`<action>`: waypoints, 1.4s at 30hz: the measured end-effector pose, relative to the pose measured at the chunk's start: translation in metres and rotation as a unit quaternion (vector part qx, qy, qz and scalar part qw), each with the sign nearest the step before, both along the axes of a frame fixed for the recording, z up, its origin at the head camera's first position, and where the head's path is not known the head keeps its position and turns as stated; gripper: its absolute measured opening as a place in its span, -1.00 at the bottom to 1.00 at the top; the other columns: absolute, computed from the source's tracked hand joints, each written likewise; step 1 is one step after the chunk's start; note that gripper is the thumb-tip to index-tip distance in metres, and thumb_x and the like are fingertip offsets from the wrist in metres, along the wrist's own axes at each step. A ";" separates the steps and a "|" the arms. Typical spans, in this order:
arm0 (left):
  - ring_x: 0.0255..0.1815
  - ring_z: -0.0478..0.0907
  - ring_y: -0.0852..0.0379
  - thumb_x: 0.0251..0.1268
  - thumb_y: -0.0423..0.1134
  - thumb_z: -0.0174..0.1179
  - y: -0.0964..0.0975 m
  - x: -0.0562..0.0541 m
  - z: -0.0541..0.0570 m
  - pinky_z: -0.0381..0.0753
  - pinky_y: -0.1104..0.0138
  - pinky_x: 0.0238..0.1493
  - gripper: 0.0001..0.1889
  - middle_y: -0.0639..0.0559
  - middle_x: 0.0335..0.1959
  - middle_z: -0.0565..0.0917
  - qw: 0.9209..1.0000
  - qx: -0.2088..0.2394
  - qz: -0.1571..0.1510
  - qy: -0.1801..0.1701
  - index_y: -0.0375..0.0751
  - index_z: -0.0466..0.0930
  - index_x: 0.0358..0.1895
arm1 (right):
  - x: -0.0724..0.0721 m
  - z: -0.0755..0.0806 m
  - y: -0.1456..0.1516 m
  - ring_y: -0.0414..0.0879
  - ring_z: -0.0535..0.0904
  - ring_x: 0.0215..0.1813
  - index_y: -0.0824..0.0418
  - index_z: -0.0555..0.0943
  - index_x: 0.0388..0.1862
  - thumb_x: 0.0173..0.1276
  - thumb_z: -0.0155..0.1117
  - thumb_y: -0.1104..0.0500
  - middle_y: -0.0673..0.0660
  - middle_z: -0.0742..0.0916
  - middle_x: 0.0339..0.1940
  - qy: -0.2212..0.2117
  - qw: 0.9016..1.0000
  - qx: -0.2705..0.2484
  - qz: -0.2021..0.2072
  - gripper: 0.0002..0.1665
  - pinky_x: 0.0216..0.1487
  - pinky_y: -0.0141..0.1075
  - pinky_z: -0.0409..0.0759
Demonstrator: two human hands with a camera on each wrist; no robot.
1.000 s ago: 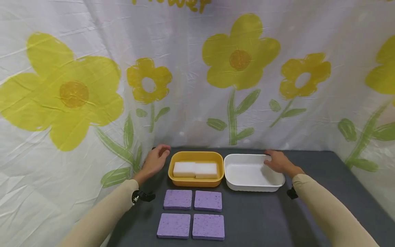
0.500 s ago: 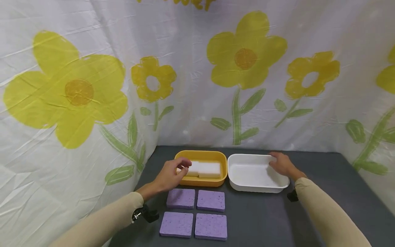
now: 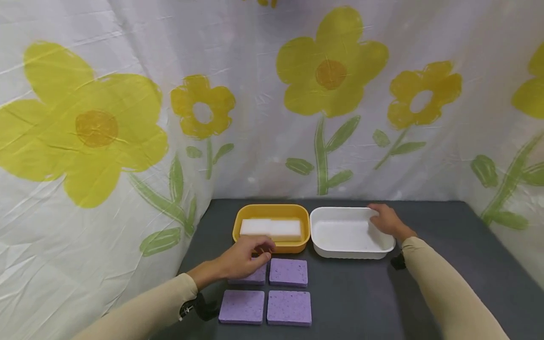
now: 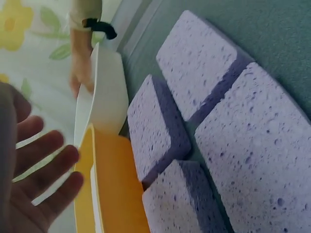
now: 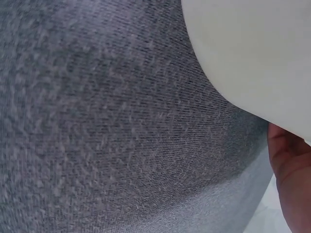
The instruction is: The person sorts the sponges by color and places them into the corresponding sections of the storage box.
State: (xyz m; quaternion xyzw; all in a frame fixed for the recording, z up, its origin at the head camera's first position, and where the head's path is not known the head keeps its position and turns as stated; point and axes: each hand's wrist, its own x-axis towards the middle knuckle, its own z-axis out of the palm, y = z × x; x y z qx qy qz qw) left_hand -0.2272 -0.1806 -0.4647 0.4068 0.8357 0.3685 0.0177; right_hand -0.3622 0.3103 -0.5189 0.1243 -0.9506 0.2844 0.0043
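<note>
My left hand (image 3: 246, 257) hovers over the back-left purple sponge (image 3: 250, 278), partly covering it, with fingers loosely bent and nothing in them. Its spread fingers show beside the yellow tray (image 4: 119, 179) in the left wrist view. Several purple sponges (image 3: 289, 307) lie flat in two rows in front of that tray. White sponges (image 3: 285, 228) sit side by side inside it. At the far right corner of the white tray (image 3: 340, 236), my right hand (image 3: 387, 221) pinches the rim, thumb inside and fingers outside. In the right wrist view those fingers are tucked against the white wall.
Both trays stand side by side near the back of the dark grey tabletop (image 3: 348, 297). A white curtain (image 3: 255, 118) with yellow flowers hangs behind and along the left.
My left hand has moved from left of the yellow tray, across its front corner, to over the back-left purple sponge. My right hand stays on the white tray's rim.
</note>
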 end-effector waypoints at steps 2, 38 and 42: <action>-0.02 0.70 0.30 0.59 -0.31 0.21 0.003 0.003 0.000 0.79 0.23 0.08 -0.82 -0.02 -0.02 0.81 0.999 -0.036 -0.036 -0.006 -0.13 0.72 0.10 | 0.000 0.000 0.000 0.59 0.56 0.38 0.65 0.50 0.40 0.45 0.15 0.43 0.65 0.61 0.37 0.000 1.000 0.003 -0.002 -0.43 0.35 0.39 0.55; -0.03 0.66 0.28 0.07 0.21 0.65 0.041 0.053 -0.029 0.73 0.35 0.03 -0.33 0.17 -0.02 0.71 0.927 -0.349 -0.049 0.131 -0.02 0.69 0.20 | -0.004 -0.007 -0.002 0.57 0.45 0.51 0.64 0.47 0.46 0.47 0.14 0.44 0.62 0.56 0.46 0.001 1.000 0.007 -0.019 -0.39 0.51 0.37 0.44; -0.06 0.64 0.27 0.01 0.22 0.67 0.044 0.056 -0.033 0.74 0.34 -0.01 -0.30 0.17 -0.05 0.69 0.925 -0.351 -0.041 0.136 -0.02 0.66 0.18 | -0.005 -0.008 -0.001 0.57 0.45 0.52 0.63 0.46 0.48 0.47 0.12 0.44 0.62 0.55 0.47 -0.009 1.000 0.001 -0.022 -0.39 0.50 0.38 0.44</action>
